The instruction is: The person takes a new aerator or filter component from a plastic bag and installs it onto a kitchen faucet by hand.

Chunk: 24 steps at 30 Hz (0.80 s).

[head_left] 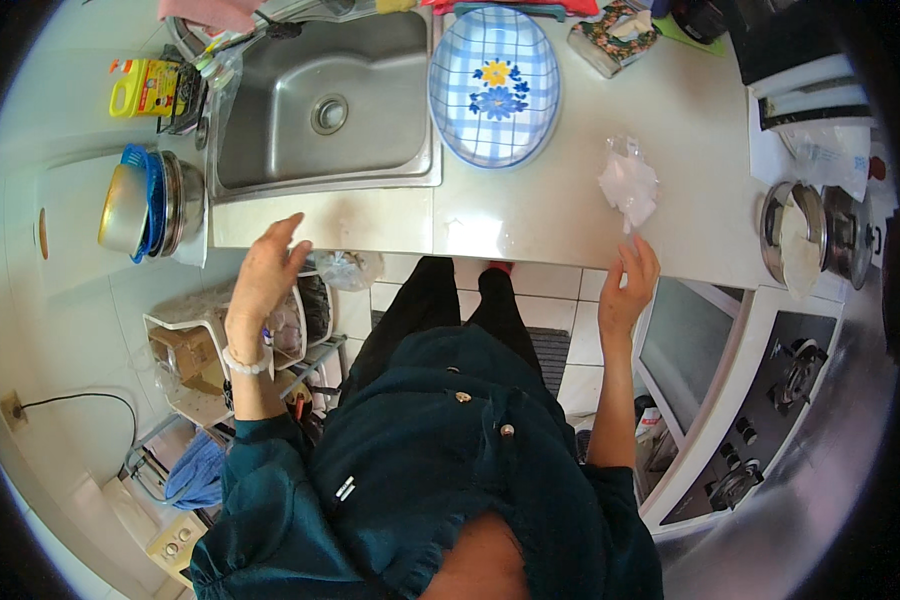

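Note:
My left hand (270, 270) hovers near the counter's front edge, below the sink, with fingers apart and nothing in it; a pale bracelet circles that wrist. On the other side, my right hand (629, 285) is at the front edge too, its fingers slightly curled and holding nothing. Just beyond its fingertips lies a clear plastic bag with something white inside (629, 187). An oval blue-and-white checked plate (496, 130) with a yellow and blue flower pattern rests on the counter beside the sink.
The steel sink (270, 160) is at the back left. A yellow jug (148, 88) and stacked bowls (125, 210) stand left of it. A floral tissue pack (613, 38) lies at the back. Pots (793, 232) and a gas stove (782, 400) are on the right.

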Available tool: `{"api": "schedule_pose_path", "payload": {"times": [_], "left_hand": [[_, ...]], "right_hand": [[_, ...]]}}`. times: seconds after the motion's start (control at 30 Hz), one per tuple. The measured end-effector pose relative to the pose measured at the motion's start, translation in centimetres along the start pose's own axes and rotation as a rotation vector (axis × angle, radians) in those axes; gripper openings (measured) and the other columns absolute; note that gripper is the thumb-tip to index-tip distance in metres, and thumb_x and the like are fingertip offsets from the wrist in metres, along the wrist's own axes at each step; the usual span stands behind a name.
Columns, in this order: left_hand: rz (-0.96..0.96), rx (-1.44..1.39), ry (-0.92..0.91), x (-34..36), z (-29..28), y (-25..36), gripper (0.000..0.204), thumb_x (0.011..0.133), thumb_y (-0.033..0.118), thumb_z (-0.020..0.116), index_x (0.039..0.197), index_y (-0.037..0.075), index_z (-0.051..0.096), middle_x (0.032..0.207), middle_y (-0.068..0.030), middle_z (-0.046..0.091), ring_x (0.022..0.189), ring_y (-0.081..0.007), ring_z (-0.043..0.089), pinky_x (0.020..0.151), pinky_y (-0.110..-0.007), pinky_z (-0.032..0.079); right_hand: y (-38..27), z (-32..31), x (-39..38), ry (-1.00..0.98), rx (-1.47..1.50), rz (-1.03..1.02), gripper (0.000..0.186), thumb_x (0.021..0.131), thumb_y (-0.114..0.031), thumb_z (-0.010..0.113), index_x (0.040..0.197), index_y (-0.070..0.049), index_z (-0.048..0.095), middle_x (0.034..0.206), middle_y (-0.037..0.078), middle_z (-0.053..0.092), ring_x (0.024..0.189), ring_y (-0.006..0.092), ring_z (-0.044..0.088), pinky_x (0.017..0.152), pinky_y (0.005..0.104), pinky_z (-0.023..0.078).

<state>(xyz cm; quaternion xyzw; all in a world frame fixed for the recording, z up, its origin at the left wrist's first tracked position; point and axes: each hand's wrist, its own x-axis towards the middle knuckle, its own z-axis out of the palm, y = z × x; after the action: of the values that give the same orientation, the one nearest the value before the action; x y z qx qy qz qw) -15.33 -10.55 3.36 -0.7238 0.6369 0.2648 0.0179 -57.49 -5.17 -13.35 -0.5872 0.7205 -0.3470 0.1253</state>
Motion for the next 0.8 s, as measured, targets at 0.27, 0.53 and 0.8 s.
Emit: {"api": "schedule_pose_path", "payload": {"times": [0.27, 0.53, 0.8], "left_hand": [[-0.002, -0.077, 0.074, 0.1, -0.9, -7.4, 0.042, 0.087, 0.013, 0.06, 0.126, 0.0, 0.051, 0.114, -0.0209, 0.06, 0.087, -0.0256, 0.063, 0.072, -0.034, 0.049], [0.155, -0.104, 0.043, 2.4, -1.9, -13.3, 0.041, 0.086, 0.02, 0.057, 0.122, -0.001, 0.051, 0.119, -0.0221, 0.056, 0.109, -0.038, 0.053, 0.093, -0.041, 0.044], [0.163, -0.184, 0.097, 3.8, -4.7, -19.2, 0.039, 0.086, 0.018, 0.058, 0.12, 0.001, 0.051, 0.117, -0.0213, 0.056, 0.104, -0.04, 0.055, 0.087, -0.043, 0.046]], "right_hand": [[-3.6, 1.6, 1.3, -0.02, -0.02, -0.056, 0.023, 0.082, 0.004, 0.053, 0.102, 0.001, 0.062, 0.122, 0.017, 0.053, 0.116, 0.0336, 0.045, 0.098, 0.0421, 0.037], [-21.9, 8.0, 11.3, 0.009, 0.248, -0.331, 0.028, 0.078, 0.003, 0.057, 0.105, 0.002, 0.062, 0.119, 0.018, 0.054, 0.115, 0.0344, 0.048, 0.097, 0.0411, 0.038], [-45.5, 14.7, 23.6, -0.073, 0.361, -0.379, 0.047, 0.079, -0.033, 0.065, 0.104, 0.007, 0.06, 0.101, 0.024, 0.062, 0.093, 0.0378, 0.058, 0.083, 0.0414, 0.045]]}}
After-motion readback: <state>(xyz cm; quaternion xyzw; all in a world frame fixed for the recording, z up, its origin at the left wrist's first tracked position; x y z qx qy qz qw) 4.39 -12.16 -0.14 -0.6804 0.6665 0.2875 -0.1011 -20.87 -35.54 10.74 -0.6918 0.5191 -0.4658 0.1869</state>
